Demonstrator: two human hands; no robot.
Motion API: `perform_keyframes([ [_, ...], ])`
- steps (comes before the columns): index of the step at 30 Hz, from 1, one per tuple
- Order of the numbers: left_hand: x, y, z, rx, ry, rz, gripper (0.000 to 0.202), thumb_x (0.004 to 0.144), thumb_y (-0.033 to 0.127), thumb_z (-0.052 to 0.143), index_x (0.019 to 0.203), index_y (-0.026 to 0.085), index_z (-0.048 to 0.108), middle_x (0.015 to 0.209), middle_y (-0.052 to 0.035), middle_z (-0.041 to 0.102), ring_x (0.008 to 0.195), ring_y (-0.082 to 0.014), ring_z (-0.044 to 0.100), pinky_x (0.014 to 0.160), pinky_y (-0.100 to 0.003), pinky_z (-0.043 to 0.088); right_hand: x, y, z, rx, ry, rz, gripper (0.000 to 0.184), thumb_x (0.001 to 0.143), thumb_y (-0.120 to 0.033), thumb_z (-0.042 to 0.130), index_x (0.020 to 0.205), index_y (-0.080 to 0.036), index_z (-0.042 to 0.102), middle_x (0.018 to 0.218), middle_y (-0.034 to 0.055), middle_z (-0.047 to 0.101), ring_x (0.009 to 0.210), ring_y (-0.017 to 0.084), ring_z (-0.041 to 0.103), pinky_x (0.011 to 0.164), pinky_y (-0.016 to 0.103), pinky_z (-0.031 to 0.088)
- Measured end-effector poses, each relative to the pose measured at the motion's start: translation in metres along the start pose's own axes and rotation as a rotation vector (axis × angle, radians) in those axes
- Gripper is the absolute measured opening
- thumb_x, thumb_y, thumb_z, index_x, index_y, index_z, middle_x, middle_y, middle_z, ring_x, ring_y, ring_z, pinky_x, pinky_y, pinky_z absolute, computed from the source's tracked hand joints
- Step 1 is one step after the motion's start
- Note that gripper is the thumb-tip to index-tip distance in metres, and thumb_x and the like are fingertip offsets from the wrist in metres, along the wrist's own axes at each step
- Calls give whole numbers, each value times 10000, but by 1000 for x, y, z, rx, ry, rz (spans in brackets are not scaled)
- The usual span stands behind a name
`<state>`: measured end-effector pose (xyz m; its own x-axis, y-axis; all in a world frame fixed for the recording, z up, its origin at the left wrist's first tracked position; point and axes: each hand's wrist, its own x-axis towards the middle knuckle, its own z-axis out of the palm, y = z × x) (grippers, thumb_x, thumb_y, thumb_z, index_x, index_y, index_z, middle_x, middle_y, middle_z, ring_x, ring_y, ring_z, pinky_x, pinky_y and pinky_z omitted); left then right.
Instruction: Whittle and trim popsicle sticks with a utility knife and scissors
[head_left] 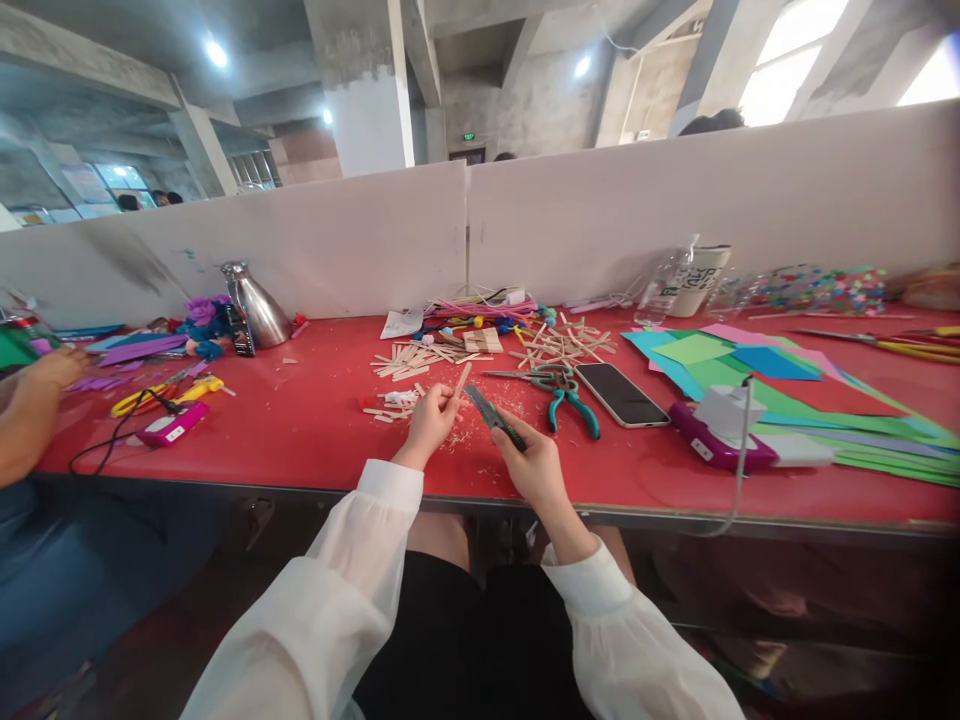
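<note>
Between the thumb and fingers of my left hand [433, 425] a wooden craft stick [463, 379] points up and away. My right hand [531, 462] is wrapped round a utility knife [495, 415], its blade angled toward the stick; whether they touch I cannot tell. Pale wood shavings [469, 437] are scattered on the red table beneath both hands. Just beyond lie loose craft sticks [409, 360] and another pile of sticks [566, 342]. Teal-handled pliers [564, 395] rest to the right of the knife, beside a phone [621, 393].
On the right are coloured paper sheets [757, 365], a purple power strip [720, 440] with a hanging cable, and a plastic bottle [666, 285]. To the left stand a steel jug [257, 305], yellow scissors [141, 400] and another person's arm [30, 410]. A white partition [337, 250] runs behind the table.
</note>
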<state>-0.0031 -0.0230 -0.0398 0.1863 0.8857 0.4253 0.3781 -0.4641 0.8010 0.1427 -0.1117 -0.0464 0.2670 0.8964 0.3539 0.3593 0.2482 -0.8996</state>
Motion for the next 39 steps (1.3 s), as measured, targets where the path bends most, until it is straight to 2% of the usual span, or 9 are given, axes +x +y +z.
perform_keyframes([
  [5,0,0,1,3,-5,10,99,821,256,457,759,189,419,754,-49,696,526,-123,630,524,-219,456,-2,-2,1,-73,2,-1,419,756,-346,519,1129,-184,624,947,68,719,770,214,663,655,291,500],
  [12,-1,0,1,63,-1,7,106,815,235,463,726,198,421,759,-30,699,599,-135,653,567,-223,456,-4,-7,3,-192,15,42,454,769,-391,488,1150,-182,618,646,44,707,518,199,607,499,290,459],
  [17,-2,4,0,142,11,-7,95,776,200,511,691,196,468,742,-18,698,720,-156,659,634,-234,450,-4,-4,4,-222,6,44,446,780,-378,473,1157,-183,610,707,49,719,526,185,605,519,284,464],
  [20,-2,6,-1,181,5,-20,94,763,200,531,677,195,491,721,-13,696,699,-159,653,627,-237,443,-4,-3,4,-240,-10,33,427,781,-359,475,1155,-204,611,727,43,727,530,178,611,527,275,467],
  [25,-3,7,-1,206,-11,-33,93,775,177,510,684,195,514,702,-10,700,701,-157,656,624,-233,441,-4,-6,2,-279,-25,13,397,775,-315,488,1143,-241,617,838,40,736,685,189,653,603,261,479],
  [31,-3,6,0,198,-9,-42,89,775,191,518,686,193,507,670,-9,689,675,-157,655,593,-226,438,-6,-14,2,-344,-30,22,401,776,-326,483,1147,-257,617,889,60,731,679,218,659,560,275,458],
  [34,-2,4,0,175,9,-33,84,784,193,497,701,193,491,684,-11,685,643,-148,644,588,-229,437,-8,-17,3,-370,-1,43,410,773,-345,484,1154,-267,614,830,58,733,652,226,651,552,284,442],
  [37,-1,1,-1,150,54,-37,81,797,189,462,717,189,474,691,-19,676,601,-137,620,570,-228,428,-9,-18,2,-367,38,70,431,779,-367,472,1167,-239,608,685,50,716,557,211,622,524,283,427],
  [39,0,0,-2,133,79,-45,96,808,197,435,720,187,470,658,-13,656,572,-130,598,559,-224,419,-10,-16,2,-340,56,77,446,788,-387,459,1178,-222,598,681,48,710,538,203,610,516,284,425],
])
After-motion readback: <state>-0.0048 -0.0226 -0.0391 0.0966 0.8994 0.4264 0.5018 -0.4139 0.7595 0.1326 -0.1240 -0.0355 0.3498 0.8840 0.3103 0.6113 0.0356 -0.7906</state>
